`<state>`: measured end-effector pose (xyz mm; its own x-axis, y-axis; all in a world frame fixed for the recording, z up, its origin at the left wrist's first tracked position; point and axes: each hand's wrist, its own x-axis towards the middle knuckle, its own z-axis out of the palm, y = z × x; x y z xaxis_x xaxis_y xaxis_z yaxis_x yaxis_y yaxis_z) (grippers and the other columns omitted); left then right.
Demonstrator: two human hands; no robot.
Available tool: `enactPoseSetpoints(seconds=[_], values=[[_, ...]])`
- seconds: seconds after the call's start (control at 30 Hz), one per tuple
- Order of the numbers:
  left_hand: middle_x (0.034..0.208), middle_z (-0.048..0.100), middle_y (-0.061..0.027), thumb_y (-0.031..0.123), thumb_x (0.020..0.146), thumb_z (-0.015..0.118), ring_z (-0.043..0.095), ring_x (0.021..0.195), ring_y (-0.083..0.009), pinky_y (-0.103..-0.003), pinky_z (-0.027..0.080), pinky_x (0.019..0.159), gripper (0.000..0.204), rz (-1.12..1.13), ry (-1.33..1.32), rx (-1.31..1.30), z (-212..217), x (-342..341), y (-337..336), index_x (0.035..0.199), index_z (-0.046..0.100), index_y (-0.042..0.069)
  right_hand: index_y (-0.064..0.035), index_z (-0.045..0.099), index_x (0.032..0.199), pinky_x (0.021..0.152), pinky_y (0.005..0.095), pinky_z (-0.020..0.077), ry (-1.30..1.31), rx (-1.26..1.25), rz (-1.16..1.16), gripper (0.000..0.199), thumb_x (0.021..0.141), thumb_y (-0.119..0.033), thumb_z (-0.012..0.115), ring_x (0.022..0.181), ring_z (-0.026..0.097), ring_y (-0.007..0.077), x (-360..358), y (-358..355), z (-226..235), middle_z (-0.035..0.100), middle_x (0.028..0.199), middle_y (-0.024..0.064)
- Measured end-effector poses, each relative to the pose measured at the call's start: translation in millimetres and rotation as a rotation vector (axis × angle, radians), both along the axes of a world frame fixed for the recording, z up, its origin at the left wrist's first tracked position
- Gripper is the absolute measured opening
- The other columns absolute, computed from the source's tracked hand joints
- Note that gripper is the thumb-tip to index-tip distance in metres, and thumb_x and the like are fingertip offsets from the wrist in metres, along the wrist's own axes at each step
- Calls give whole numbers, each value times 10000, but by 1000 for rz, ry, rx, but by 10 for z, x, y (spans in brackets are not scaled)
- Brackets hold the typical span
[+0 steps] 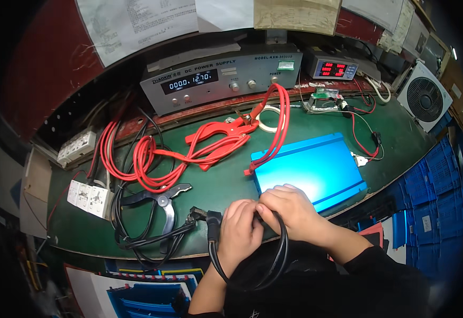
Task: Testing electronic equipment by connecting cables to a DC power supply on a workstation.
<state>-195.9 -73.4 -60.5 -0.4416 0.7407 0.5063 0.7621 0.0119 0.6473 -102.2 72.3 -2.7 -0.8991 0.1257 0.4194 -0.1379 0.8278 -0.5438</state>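
Observation:
A thick black cable (283, 248) hangs in a loop below my hands. My left hand (238, 233) is closed round part of it, and my right hand (290, 209) pinches it close beside the left fingertips; the exact grip point is hidden. A black cable end (213, 219) sticks out to the left of my left hand. Just beyond my right hand lies a shiny blue metal box (311, 172), with red leads at its left side and a white plug (360, 159) at its right. Red clamps (226, 130) and black-and-grey clamp pliers (163, 202) rest on the green bench.
A grey power supply (223, 79) with a lit display stands at the back, with a smaller red-display meter (335, 66) to its right. Coiled red cables (146, 159), power strips (89, 199) and black cables fill the left. A fan (425, 98) stands far right, above blue crates (427, 196).

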Motion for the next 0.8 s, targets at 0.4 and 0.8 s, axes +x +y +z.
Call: enactPoseSetpoints(seconds=[0.4,0.8], values=[[859,589,-65,118,858,562,595,811,-217,-356,469,720,143,112,561,-539,399,221,-91,973,606,45,-41,567,842,639,414,428,7,2,1,139,906,-149,629,706,583,314,34,22,21,566,728,106],[685,598,-21,108,819,583,619,684,-169,-323,478,671,77,15,732,-621,451,176,-167,880,619,78,-64,545,848,655,446,465,-8,29,-3,174,946,-203,583,725,619,327,43,12,2,593,744,106]])
